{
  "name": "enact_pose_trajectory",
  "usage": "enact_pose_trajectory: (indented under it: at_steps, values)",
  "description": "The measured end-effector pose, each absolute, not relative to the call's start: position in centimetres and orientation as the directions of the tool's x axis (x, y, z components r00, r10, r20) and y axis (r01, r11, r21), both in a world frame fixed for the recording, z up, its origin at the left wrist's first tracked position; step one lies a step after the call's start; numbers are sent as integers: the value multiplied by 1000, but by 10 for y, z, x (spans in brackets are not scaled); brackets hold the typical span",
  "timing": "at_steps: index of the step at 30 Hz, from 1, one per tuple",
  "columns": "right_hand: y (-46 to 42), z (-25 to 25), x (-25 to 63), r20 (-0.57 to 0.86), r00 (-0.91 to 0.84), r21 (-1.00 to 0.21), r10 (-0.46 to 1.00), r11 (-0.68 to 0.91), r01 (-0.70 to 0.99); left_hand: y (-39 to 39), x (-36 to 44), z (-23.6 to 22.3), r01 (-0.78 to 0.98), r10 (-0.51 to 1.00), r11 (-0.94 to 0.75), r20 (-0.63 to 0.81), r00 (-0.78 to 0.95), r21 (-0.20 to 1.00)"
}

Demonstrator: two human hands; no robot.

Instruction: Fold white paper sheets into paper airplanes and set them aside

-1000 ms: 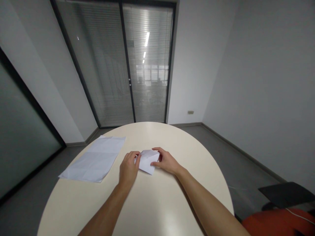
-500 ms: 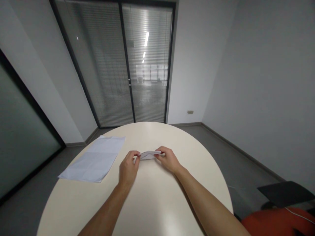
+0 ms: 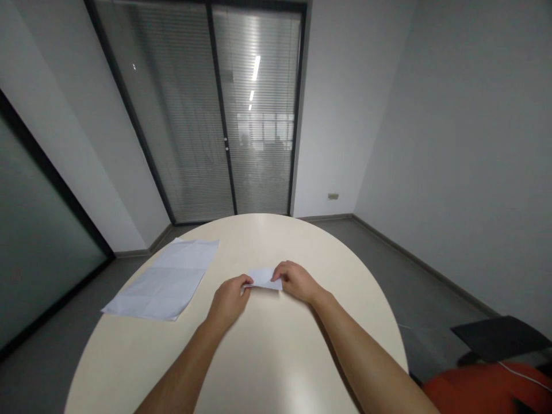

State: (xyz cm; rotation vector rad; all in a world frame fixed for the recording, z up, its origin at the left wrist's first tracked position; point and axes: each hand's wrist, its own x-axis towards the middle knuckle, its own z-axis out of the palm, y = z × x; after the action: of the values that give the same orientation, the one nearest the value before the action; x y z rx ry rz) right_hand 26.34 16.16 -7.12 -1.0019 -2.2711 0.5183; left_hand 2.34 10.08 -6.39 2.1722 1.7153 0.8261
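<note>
far out to the left of both hands, a frosted panel [image 3: 34,241] stands at a slant in a black frame. nearer, on the left part of the round, pale table [image 3: 254,356], a white sheet [image 3: 168,282] lies spread out, faint crease lines across it; it is beyond the left hand and off to its left, well apart from it, touched by neither hand.

the left hand [image 3: 226,300] is nearly closed, its thumb and forefinger pinching the left end of the paper [image 3: 261,279], thumb on the near side. straight beyond this hand, past the far rim of the table, are blinds [image 3: 259,172] behind black-framed glass.

the paper is between the two hands — a small, white, folded piece with its long near edge running from one hand to the other and a thin shadow just under it.

the right hand [image 3: 299,283] is half curled, fingers bent down onto the right end of the paper and touching its top; whether it also grips from beneath is hidden.

beyond the right hand, a small socket [image 3: 333,196] sits low on the wall [image 3: 466,144]. far right of that hand, and nearer, is a red chair [image 3: 474,388] — only partly in view — with a pale cord [image 3: 524,374] lying across it.
</note>
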Motion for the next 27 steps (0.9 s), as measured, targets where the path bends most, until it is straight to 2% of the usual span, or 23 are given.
enact_pose_trajectory:
  at_steps: [5, 9, 20, 27]
  values:
    - [161, -70, 265, 359, -551, -542, 753, 649, 534, 94, 28, -55, 862, 915, -365, 307, 263, 351]
    - [160, -68, 265, 352, -563, -523, 748, 656, 545, 91, 30, -54, 880, 909, -380, 291, 299, 284]
    - [154, -57, 263, 352, -581, -487, 734, 674, 556, 90, 30, -53, 821, 881, -451, 318, 349, 350]
    - [153, -58, 261, 350, -585, -482, 732, 676, 557, 91, 29, -56, 828, 881, -454, 306, 361, 331]
